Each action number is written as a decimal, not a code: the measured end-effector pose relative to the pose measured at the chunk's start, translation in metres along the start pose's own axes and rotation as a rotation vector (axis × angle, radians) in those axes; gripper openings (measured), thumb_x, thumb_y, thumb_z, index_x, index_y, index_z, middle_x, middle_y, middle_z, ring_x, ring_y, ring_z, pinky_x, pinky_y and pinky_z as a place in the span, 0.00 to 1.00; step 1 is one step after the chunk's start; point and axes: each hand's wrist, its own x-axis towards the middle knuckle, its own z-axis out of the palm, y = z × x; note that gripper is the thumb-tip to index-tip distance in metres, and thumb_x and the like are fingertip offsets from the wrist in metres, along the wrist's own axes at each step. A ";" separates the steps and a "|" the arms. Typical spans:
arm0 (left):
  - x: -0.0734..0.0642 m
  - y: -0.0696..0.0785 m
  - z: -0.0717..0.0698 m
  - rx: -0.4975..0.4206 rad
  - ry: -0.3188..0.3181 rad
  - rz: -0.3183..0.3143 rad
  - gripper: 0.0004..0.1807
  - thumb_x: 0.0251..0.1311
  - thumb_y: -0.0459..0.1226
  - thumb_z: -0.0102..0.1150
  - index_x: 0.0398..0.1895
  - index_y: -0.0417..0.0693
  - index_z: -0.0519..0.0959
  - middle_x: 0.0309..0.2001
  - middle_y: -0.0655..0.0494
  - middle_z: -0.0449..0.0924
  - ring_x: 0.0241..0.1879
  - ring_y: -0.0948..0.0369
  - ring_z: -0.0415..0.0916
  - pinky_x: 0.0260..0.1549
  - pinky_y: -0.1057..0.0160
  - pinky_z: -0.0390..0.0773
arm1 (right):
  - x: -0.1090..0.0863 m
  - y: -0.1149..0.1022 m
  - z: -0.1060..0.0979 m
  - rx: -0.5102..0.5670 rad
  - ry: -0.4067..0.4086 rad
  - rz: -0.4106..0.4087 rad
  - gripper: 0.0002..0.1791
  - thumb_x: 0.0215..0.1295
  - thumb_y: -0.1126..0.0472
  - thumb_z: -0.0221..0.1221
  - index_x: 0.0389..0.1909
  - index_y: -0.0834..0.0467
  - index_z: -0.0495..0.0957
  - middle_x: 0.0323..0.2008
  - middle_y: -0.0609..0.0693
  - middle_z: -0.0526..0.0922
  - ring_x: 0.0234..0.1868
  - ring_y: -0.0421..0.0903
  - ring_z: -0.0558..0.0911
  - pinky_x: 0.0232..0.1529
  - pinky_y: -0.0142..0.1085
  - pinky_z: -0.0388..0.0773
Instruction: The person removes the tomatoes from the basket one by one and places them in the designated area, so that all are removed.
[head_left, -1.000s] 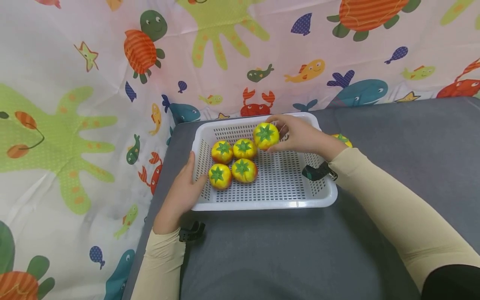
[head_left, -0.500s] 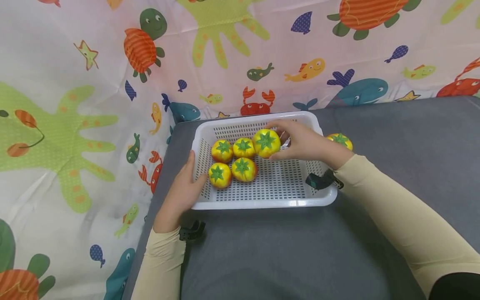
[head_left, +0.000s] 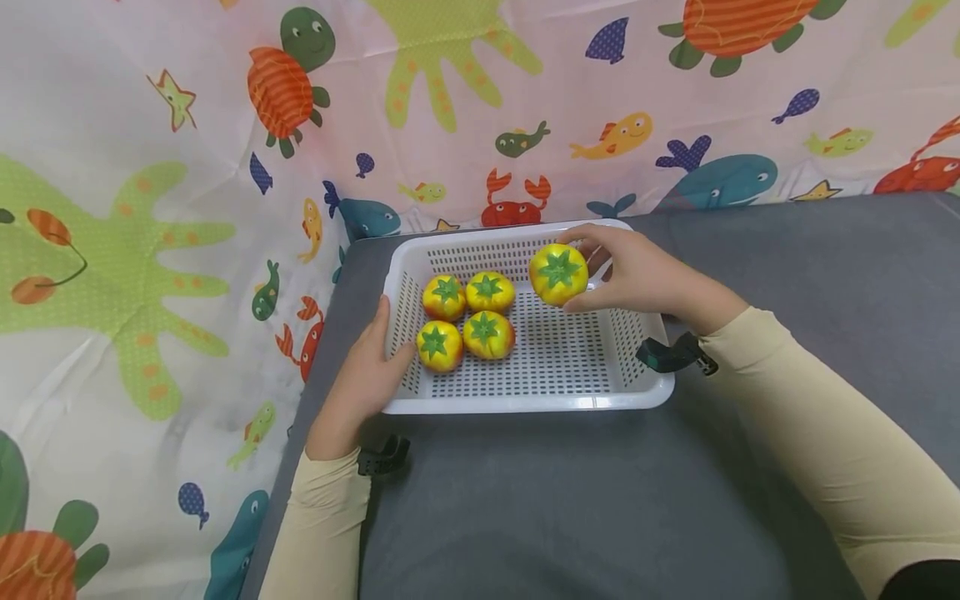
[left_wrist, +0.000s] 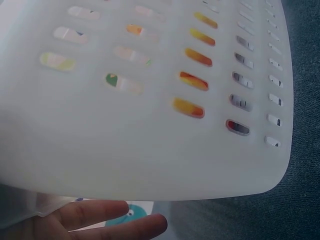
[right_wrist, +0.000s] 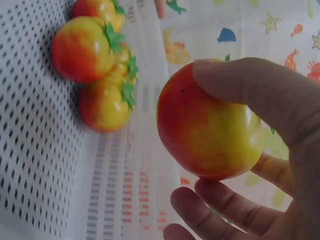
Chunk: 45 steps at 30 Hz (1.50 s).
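My right hand (head_left: pixel 637 271) holds a yellow-and-red tomato (head_left: pixel 558 275) with a green star-shaped calyx, raised over the right half of a white perforated plastic basket (head_left: pixel 525 404). In the right wrist view the thumb presses one side of this tomato (right_wrist: pixel 210 130), with fingers against the other. My left hand (head_left: pixel 363 371) grips the basket's left end, thumb at the inner side and fingers outside. Several similar tomatoes (head_left: pixel 487 335) sit in two rows in the basket's left half. In the left wrist view the basket wall (left_wrist: pixel 125 155) hides most of the left hand, with two fingers showing.
The basket stands on a dark grey tabletop (head_left: pixel 510 500). A curtain (head_left: pixel 450 158) printed with sea animals hangs behind the basket and along the left side. Each wrist wears a black strap (head_left: pixel 667 354).
My right hand has moved to the right with the tomato, away from the row in the basket. The tomato outside the basket's right end is now hidden behind the arm. My left hand stays put.
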 end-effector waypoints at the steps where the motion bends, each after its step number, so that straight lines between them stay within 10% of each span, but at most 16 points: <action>1: 0.000 0.000 0.000 0.000 -0.001 0.001 0.49 0.75 0.48 0.54 0.86 0.68 0.33 0.84 0.48 0.50 0.56 0.43 0.82 0.42 0.47 0.89 | -0.002 0.001 -0.002 -0.005 0.005 0.009 0.47 0.49 0.50 0.82 0.71 0.51 0.72 0.56 0.54 0.81 0.52 0.53 0.80 0.52 0.51 0.86; 45: 0.000 0.001 0.000 -0.004 -0.014 -0.011 0.49 0.75 0.49 0.53 0.86 0.68 0.32 0.82 0.45 0.53 0.53 0.44 0.83 0.40 0.50 0.90 | -0.061 0.059 -0.073 -0.038 0.149 0.255 0.52 0.59 0.43 0.76 0.79 0.54 0.60 0.66 0.65 0.72 0.61 0.66 0.75 0.53 0.63 0.83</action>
